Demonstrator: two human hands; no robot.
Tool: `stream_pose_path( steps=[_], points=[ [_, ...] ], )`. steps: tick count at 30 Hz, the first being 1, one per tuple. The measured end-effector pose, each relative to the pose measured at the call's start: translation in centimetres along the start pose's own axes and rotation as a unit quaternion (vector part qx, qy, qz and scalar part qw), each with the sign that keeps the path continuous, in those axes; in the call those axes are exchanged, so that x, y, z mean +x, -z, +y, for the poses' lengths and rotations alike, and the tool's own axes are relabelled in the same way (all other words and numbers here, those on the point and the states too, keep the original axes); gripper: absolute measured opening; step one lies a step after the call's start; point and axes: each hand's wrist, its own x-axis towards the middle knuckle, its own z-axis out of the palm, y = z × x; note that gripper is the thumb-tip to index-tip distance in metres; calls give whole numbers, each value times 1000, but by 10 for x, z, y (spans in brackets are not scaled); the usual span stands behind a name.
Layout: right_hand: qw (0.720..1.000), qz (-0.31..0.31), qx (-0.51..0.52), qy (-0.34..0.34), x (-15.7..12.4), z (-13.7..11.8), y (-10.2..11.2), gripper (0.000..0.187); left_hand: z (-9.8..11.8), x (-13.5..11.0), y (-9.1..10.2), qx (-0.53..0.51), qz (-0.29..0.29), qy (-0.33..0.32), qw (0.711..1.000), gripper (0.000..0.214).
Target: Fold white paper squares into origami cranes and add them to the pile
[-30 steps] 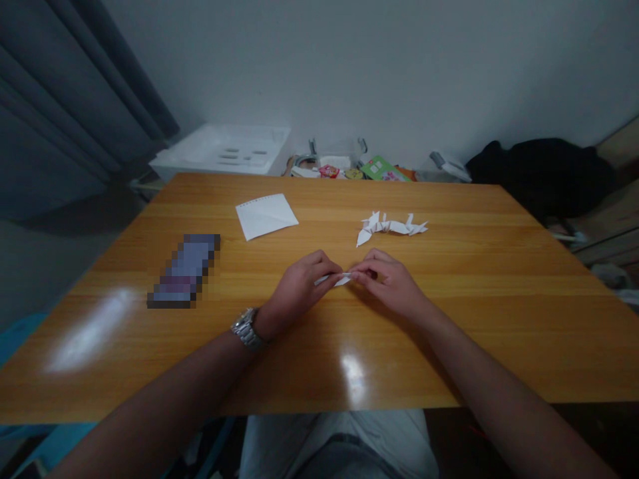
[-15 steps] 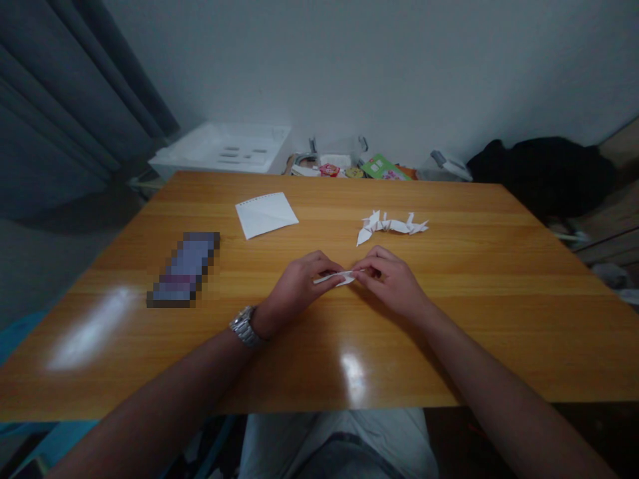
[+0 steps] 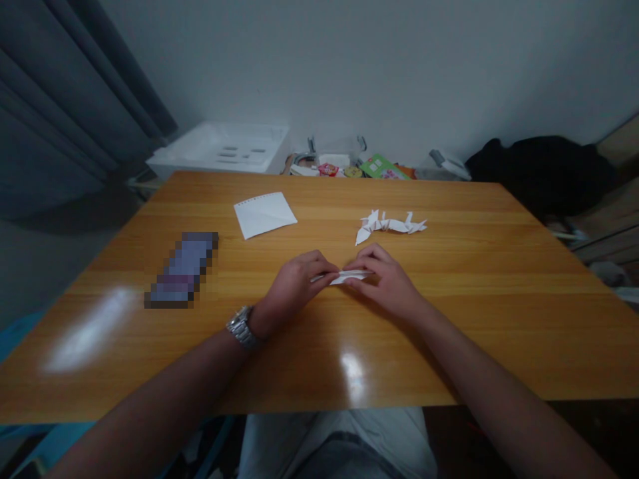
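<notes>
A small folded strip of white paper (image 3: 349, 277) lies low over the middle of the wooden table (image 3: 449, 319). My left hand (image 3: 294, 285), with a metal watch (image 3: 241, 327) on its wrist, pinches the strip's left end. My right hand (image 3: 387, 279) pinches the right end, fingers curled over it. Most of the paper is hidden between the fingertips. Just beyond my right hand rest some finished white folded paper figures (image 3: 389, 226).
A flat white sheet of paper (image 3: 264, 214) lies at the far left of the table. A blurred dark rectangular object (image 3: 180, 269) sits to the left. Behind the table are a white tray (image 3: 222, 150), small packets (image 3: 349, 169) and a black bag (image 3: 539, 169).
Both hands kept their pinch on the strip. My right fingers slid a little to the left over it, and the paper now lies flatter between the hands.
</notes>
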Motion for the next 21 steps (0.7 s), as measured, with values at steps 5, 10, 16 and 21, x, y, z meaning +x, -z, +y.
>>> stream_pose_path(
  steps=[5, 10, 16, 21],
  points=[
    [1000, -3, 16, -2, 0, 1, -3, 9, 3, 1, -3, -17, -3, -5, 1000, 14],
    [999, 30, 26, -27, 1, 10, 1, 9, 2, 0, 1, -26, 11, 8, 1000, 13],
    [997, 53, 34, -49, 2, 18, 6, 10, -4, 1, 5, -26, 24, 27, 999, 10],
    [998, 42, 32, -37, 2, 18, 4, 11, -3, 2, 5, -16, 7, 27, 999, 10]
  ],
)
